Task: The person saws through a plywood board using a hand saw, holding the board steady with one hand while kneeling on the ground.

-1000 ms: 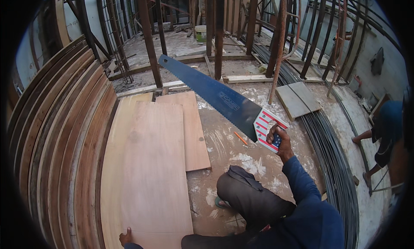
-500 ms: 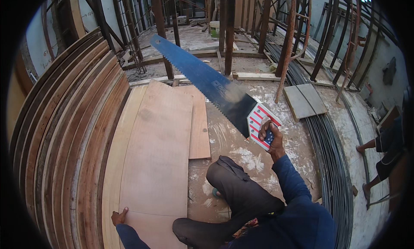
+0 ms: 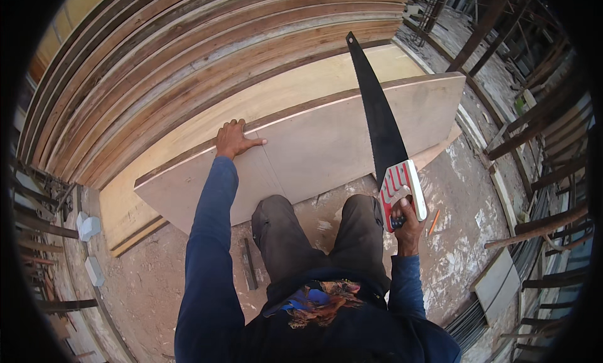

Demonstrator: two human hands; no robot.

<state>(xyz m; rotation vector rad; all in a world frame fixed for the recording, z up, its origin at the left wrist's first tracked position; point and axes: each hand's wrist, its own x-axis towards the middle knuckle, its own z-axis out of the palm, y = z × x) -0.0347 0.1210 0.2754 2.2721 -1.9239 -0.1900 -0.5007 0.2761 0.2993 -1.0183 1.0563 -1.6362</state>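
A plywood board (image 3: 314, 140) with a dark upper edge stands tilted on its long side before my knees. My left hand (image 3: 237, 140) grips its upper edge, fingers over the top and thumb on the face, beside a thin line drawn across the board. In my right hand (image 3: 406, 220) is the white-and-red-striped handle of a handsaw (image 3: 381, 118). The dark blade points up and away, its toothed side to the left, in front of the board's right half. Whether blade and board touch, I cannot tell.
Long wooden panels (image 3: 207, 67) are stacked behind a pale yellow board (image 3: 147, 190). An orange pencil (image 3: 434, 222) and a dark strip (image 3: 249, 264) lie on the floor. Pale blocks (image 3: 94, 270) sit at left; wooden posts (image 3: 487, 30), a square slab (image 3: 496, 284) and steel bars (image 3: 466, 328) at right.
The view has turned left toward the panel stack. My left hand has shifted along the board's edge, now gripping with fingers over it. The saw has swung from pointing up-left to nearly straight ahead.
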